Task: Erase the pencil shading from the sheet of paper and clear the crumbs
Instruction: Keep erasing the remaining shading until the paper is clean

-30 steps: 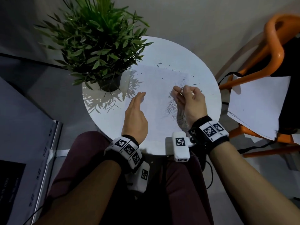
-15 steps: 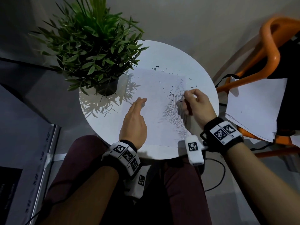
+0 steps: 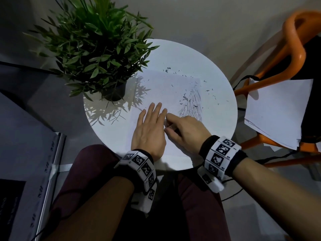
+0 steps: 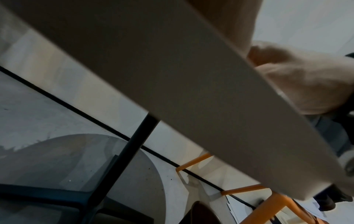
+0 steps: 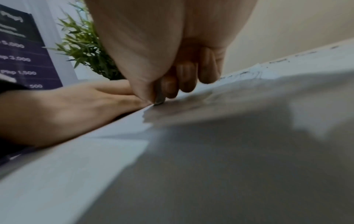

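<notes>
Two hands [image 3: 149,131] [image 3: 184,132], one sheet [image 3: 166,87]

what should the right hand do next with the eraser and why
Probably rub back out over the pencil shading: the right hand pinches the eraser beside the left hand, which presses the paper flat, and dark strokes remain.

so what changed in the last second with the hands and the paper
The right hand slid the eraser from the far right of the pencil shading toward the person, ending beside the left hand. Its grip on the eraser is unchanged. The left hand stays flat on the sheet of paper; crumbs remain scattered.
</notes>
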Available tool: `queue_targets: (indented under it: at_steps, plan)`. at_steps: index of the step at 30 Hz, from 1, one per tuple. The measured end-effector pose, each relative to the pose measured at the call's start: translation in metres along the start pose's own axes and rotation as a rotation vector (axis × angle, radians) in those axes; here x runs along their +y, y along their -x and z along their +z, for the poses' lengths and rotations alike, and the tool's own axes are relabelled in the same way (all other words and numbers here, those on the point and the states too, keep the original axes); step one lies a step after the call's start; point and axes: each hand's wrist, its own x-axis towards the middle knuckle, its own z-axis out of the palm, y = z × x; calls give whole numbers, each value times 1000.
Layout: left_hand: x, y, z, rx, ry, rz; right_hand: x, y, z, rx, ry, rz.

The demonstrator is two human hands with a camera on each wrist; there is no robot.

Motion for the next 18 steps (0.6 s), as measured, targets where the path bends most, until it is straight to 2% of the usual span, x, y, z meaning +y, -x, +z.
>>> queue_targets:
  at_steps: [4,8,10,13,16,18]
  plan:
    - [1,-2,1,-20,4,-20,23,-7,-13,-40,124,-1]
    - [1,-2,-1,-34,-14,-20,58,-11,-39,36,204,229]
    - [1,-1,-1,-37,-28,-13,62,-10,-46,38,126,272]
    - [2,-1,-1,-20,-41,-10,40,-8,-42,4,-77,200]
    - [2,-1,-2,-14,-24,-8,20,-6,-33,-52,-66,102]
    - [2,0,-2,-8,-19,-4,21,-7,-29,-52,-53,132]
